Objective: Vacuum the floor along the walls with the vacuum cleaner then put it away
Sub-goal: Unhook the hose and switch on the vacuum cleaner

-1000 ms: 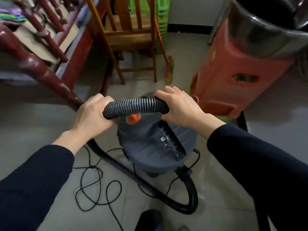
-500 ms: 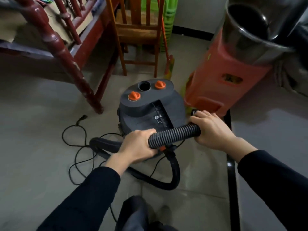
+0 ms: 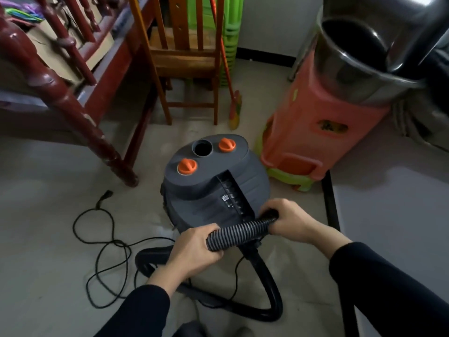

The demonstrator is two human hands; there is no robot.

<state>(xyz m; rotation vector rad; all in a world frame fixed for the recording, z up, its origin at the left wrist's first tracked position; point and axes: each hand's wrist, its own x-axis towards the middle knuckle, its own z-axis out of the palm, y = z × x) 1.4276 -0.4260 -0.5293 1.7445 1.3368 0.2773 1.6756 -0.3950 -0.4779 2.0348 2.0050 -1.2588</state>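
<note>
Ribbed hose (image 3: 240,233) held in both grips, just below the vacuum cleaner (image 3: 211,198), lower centre of the frame.

Left grip (image 3: 194,249) (a bare hand, dark sleeve behind it) curled round the hose's lower-left end; right grip (image 3: 289,220) wrapped round its upper-right end, close against the near side of the grey body. Beyond the grips, smooth black hose looping down to the lower right and back leftward under the left wrist. Cleaner standing on the pale floor (image 3: 43,166) at centre frame, with two orange knobs (image 3: 187,166) and an open round port (image 3: 202,147) on top. Black power cord (image 3: 104,242) in loose loops at left centre, its plug (image 3: 104,196) lying free on the floor. Wooden chair (image 3: 184,59) at upper centre, broom (image 3: 235,110) leaning beside it. Orange stool (image 3: 315,132) bearing a steel pot (image 3: 364,69) at upper right, just beside the cleaner. Dark red bedpost (image 3: 80,113) at upper left.
</note>
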